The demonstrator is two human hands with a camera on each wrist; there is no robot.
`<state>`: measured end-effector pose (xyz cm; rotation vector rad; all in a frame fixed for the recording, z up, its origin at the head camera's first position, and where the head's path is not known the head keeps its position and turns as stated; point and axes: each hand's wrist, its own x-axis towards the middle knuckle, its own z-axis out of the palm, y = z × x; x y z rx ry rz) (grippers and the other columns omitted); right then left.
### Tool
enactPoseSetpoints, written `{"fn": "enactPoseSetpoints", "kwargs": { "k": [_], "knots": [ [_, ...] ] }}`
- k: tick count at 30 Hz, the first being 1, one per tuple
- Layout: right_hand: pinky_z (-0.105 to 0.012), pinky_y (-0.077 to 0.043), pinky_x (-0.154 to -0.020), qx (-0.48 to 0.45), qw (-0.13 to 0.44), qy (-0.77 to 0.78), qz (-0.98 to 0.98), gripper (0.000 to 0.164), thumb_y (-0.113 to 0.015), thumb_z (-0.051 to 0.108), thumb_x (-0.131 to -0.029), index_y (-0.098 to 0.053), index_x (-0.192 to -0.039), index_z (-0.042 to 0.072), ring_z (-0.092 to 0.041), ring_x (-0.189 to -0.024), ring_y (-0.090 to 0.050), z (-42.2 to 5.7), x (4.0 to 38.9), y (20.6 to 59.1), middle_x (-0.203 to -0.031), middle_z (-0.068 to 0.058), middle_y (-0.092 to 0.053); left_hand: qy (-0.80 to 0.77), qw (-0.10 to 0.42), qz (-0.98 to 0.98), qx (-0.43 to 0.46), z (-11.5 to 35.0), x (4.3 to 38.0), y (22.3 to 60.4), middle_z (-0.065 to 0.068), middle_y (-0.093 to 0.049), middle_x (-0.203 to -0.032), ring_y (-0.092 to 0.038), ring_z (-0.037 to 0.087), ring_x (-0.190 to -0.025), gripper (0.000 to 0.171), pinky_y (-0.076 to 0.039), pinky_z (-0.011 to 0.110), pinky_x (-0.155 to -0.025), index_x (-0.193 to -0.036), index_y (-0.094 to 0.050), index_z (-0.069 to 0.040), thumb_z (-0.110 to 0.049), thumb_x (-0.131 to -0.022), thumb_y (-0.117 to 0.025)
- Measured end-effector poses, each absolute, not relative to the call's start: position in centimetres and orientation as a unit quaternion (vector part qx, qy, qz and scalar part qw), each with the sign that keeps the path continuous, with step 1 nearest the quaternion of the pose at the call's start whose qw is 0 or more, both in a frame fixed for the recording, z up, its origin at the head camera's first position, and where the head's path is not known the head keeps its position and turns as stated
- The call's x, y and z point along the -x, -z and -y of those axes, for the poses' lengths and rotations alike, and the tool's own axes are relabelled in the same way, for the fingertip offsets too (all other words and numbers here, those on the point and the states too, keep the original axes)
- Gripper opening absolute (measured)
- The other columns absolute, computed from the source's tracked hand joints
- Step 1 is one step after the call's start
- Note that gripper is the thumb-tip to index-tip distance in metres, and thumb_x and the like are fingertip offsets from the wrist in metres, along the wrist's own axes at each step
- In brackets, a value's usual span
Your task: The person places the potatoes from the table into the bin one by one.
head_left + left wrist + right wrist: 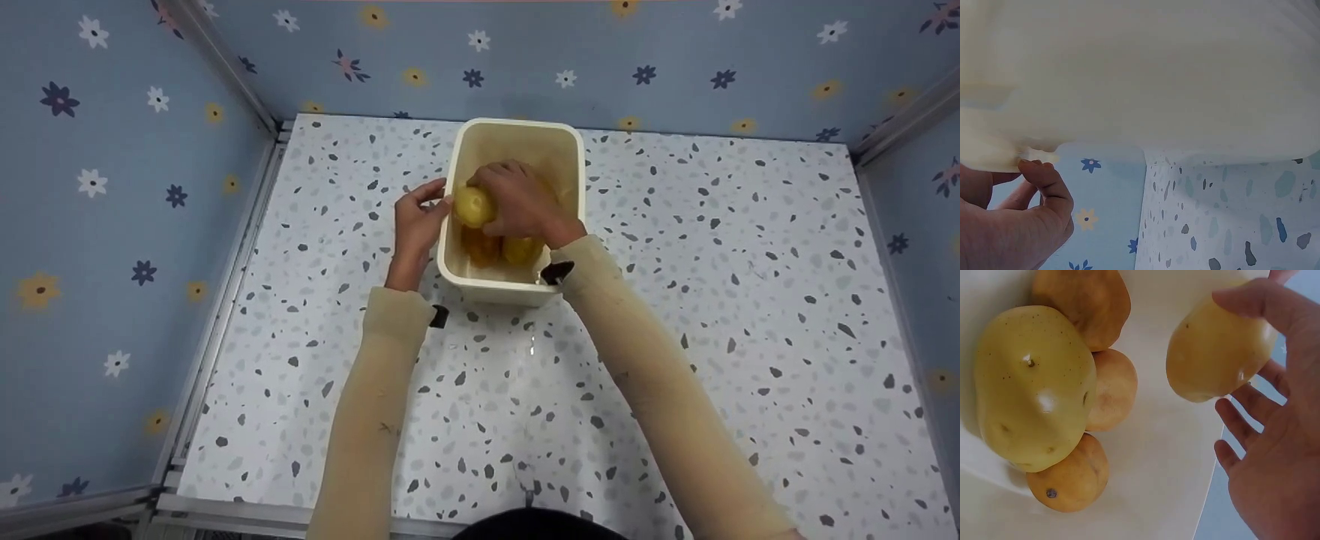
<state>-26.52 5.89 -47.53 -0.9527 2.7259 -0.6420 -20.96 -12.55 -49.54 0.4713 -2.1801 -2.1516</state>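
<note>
Inside the cream plastic bin (495,293), my right hand (521,201) holds a glossy yellow potato (474,207) near the left wall. Thumb and fingers grip this potato (1213,351) above the bin floor in the right wrist view. A larger yellow potato (1033,394) lies in the bin, against several orange-brown roundish pieces (1072,478) that look like potatoes too. At the bin's left rim, my left hand (415,229) pinches the edge between thumb and fingers. The bin wall (1157,84) fills most of the left wrist view, above the left hand (1022,225).
The bin stands toward the back of a white speckled table (750,337). Blue flowered panels (525,45) rise behind it and on both sides. A metal frame edge (225,315) runs along the table's left side.
</note>
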Motion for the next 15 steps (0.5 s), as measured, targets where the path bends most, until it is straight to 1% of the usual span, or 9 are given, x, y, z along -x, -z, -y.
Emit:
{"fn": "enactPoseSetpoints", "kwargs": {
  "k": [4, 7, 11, 15],
  "knots": [
    [-0.048, -0.039, -0.113, 0.335, 0.121, 0.215, -0.909, 0.063, -0.086, 0.03, -0.081, -0.059, -0.137, 0.018, -0.029, -0.128, -0.049, -5.98, 26.41, 47.88, -0.137, -0.006, -0.06, 0.693, 0.017, 0.704, -0.155, 12.63, 20.87, 49.65, 0.018, -0.065, -0.121, -0.066, 0.019, -0.096, 0.039, -0.06, 0.033, -0.092, -0.138, -0.067, 0.004, -0.003, -0.1, -0.064],
    [-0.049, -0.036, -0.114, 0.351, 0.152, 0.236, -0.894, 0.061, -0.084, 0.029, -0.082, -0.058, -0.135, 0.015, -0.03, -0.127, -0.048, -6.05, 26.34, 48.13, -0.134, -0.008, -0.06, 0.689, 0.017, 0.707, -0.156, 12.64, 20.77, 49.61, 0.018, -0.065, -0.122, -0.066, 0.019, -0.098, 0.038, -0.06, 0.033, -0.092, -0.138, -0.067, 0.003, -0.004, -0.101, -0.064],
    [-0.048, -0.033, -0.113, 0.358, 0.197, 0.261, -0.874, 0.059, -0.083, 0.031, -0.083, -0.06, -0.134, 0.013, -0.029, -0.124, -0.047, -6.17, 26.31, 48.3, -0.129, -0.008, -0.062, 0.684, 0.019, 0.712, -0.157, 12.61, 20.77, 49.54, 0.019, -0.066, -0.125, -0.063, 0.018, -0.095, 0.037, -0.059, 0.03, -0.088, -0.138, -0.067, 0.002, -0.004, -0.102, -0.065],
    [-0.048, -0.035, -0.111, 0.357, 0.23, 0.263, -0.867, 0.059, -0.08, 0.035, -0.082, -0.063, -0.135, 0.016, -0.028, -0.122, -0.046, -6.24, 26.18, 48.26, -0.127, -0.006, -0.062, 0.684, 0.022, 0.712, -0.157, 12.59, 20.84, 49.54, 0.019, -0.067, -0.125, -0.061, 0.015, -0.092, 0.036, -0.057, 0.027, -0.085, -0.137, -0.068, 0.003, -0.004, -0.101, -0.065]
  ]
}}
